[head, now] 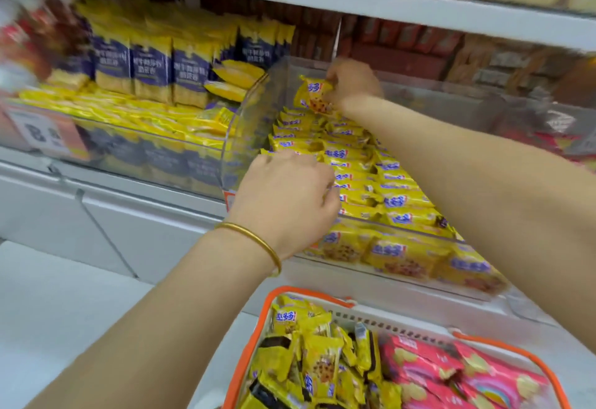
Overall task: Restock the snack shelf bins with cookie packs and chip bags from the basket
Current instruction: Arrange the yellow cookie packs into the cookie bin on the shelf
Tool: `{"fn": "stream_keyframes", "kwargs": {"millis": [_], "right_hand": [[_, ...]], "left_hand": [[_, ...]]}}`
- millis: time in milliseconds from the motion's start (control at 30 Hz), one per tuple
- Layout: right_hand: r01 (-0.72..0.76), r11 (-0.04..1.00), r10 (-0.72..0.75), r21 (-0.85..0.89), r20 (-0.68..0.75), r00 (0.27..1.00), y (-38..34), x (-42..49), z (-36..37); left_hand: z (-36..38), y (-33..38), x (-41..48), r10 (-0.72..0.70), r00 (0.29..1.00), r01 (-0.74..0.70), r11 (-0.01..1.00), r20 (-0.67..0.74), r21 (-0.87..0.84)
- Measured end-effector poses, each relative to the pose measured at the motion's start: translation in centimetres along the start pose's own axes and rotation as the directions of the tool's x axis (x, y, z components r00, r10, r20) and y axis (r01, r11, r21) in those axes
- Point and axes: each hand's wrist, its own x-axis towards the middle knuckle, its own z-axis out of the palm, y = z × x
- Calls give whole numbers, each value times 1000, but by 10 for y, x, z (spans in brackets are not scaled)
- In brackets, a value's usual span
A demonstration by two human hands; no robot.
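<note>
Orange-rimmed basket (267, 328) nearest me holds many yellow cookie packs (309, 360) and pink chip bags (451, 373): restocking, I judge, is partly done. Beyond, my left hand (287, 195) curls over the clear bin (251, 112) front rows; I cannot tell whether it holds anything. Farthest back, my right hand (351, 81) pinches one cookie pack (314, 96) above the bin's rear.

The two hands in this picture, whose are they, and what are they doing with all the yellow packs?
They belong to a person filling a shop shelf. A camera worn on the person's head looks down, so you see only arms and hands. The right hand pinches one yellow cookie pack over a clear bin full of the same packs. The left hand, with a gold bangle, has its fingers curled down among the packs; I can't tell if it holds one. Below is an orange basket with more yellow packs and pink bags.
</note>
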Motion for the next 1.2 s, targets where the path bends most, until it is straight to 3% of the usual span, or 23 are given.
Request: {"fn": "stream_keyframes", "kwargs": {"millis": [167, 300, 433, 800, 900, 1033, 1100, 1200], "right_hand": [[111, 993, -113, -29, -76, 991, -5, 12, 20], [149, 988, -150, -30, -35, 988, -8, 12, 33], [146, 955, -175, -257, -93, 980, -11, 5, 33], [40, 977, -40, -210, 3, 999, -8, -15, 10], [68, 983, -66, -172, 17, 998, -9, -32, -12], [206, 973, -207, -101, 0, 978, -5, -89, -67], [264, 962, -266, -76, -21, 964, 10, -134, -98], [238, 971, -238, -12, -85, 968, 48, -215, -144]], "left_hand": [[-2, 0, 2, -15, 999, 18, 998, 52, -62], [-4, 2, 4, -15, 998, 20, 997, 67, -81], [-7, 6, 7, -12, 996, 19, 997, 91, -78], [1, 6, 0, 17, 991, -35, 990, -133, -134], [5, 8, -3, 55, 957, -96, 987, -284, -131], [2, 47, -12, 178, 874, -259, 958, -453, -123], [4, 76, -20, 254, 829, -348, 932, -497, -104], [9, 109, -30, 376, 772, -468, 882, -514, -57]]}}
